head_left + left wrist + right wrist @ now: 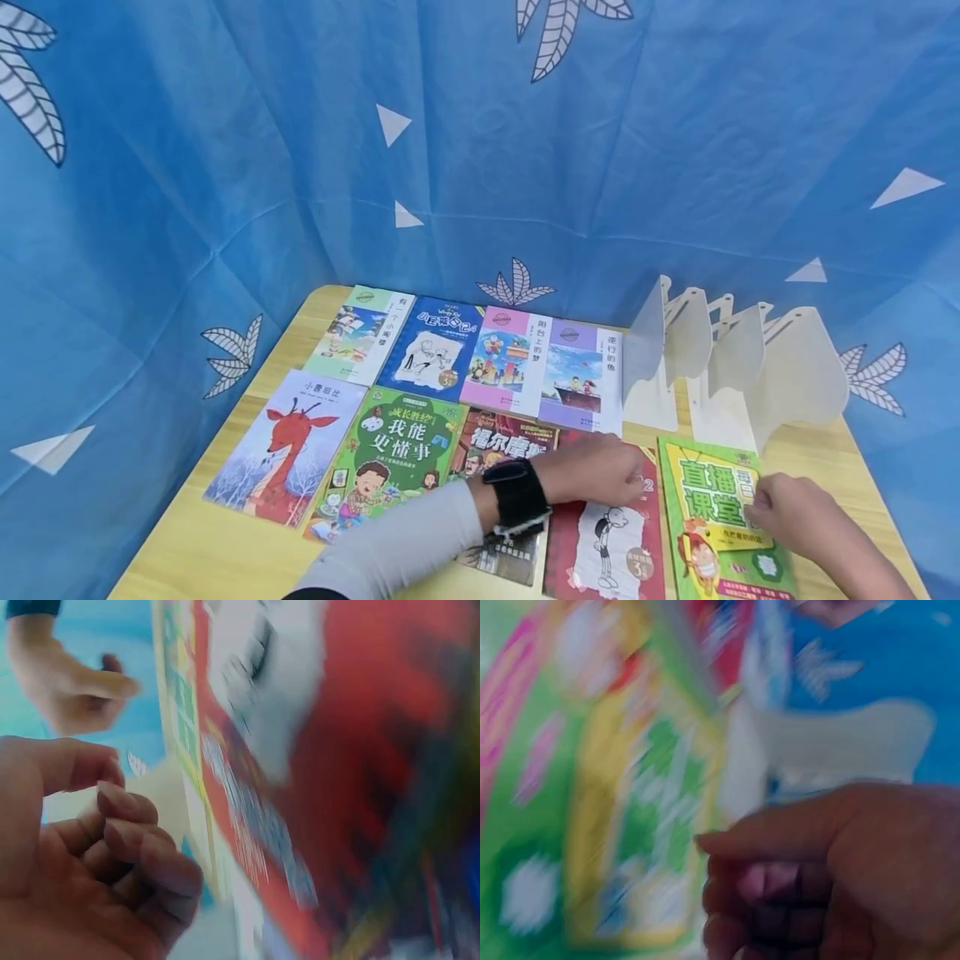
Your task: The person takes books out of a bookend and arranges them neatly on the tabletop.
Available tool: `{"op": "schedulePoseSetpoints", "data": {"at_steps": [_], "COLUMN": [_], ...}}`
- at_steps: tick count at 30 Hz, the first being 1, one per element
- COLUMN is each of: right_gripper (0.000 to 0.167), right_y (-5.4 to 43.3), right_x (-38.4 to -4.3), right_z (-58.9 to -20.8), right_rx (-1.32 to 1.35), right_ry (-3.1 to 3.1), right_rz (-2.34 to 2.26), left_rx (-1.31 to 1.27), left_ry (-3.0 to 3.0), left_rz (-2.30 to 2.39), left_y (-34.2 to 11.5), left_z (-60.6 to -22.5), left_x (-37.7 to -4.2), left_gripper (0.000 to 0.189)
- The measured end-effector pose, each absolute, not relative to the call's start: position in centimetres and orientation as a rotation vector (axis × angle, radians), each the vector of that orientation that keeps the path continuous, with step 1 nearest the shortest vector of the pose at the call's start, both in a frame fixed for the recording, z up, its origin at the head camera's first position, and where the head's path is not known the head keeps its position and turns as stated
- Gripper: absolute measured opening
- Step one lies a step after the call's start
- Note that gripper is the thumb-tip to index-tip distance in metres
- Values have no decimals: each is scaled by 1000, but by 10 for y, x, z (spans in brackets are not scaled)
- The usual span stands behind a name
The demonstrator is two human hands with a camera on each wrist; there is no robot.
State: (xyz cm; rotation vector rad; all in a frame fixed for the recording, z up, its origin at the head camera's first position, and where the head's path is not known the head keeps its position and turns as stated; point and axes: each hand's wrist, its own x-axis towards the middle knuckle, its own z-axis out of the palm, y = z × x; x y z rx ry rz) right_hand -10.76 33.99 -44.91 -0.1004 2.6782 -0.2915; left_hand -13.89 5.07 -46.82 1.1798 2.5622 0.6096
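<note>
In the head view, my left hand (596,468) hovers over the red Wimpy Kid book (570,542), hiding part of its title. Its fingers (161,862) are loosely bent with nothing between them in the left wrist view. My right hand (798,508) is at the right edge of the green-and-yellow book (678,500), overlapping that edge in the head view. Thumb (772,829) and fingers bend inward beside the book's edge in the right wrist view, which is blurred; nothing shows in the grasp.
A white multi-panel book rack (735,350) stands at the back right. Other books lie face up in two rows, among them the deer book (300,450), a green book (393,467), a comic-covered book (517,433) and a blue one (431,350). Behind the wooden table (202,525) hangs a blue curtain (465,150).
</note>
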Motion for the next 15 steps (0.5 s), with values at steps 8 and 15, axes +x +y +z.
{"op": "schedulePoseSetpoints", "data": {"at_steps": [8, 15], "right_gripper": [22, 16], "right_y": [265, 220], "right_x": [-116, -127], "right_z": [-404, -392], "right_rx": [-436, -808], "right_ry": [3026, 3307], "right_rz": [-342, -411], "left_rx": [1335, 1288], "left_ry": [2782, 3008], "left_rz": [514, 471], "left_y": [-23, -102], "left_z": [-451, -439], "left_x": [-158, -171], "left_gripper": [33, 21]}}
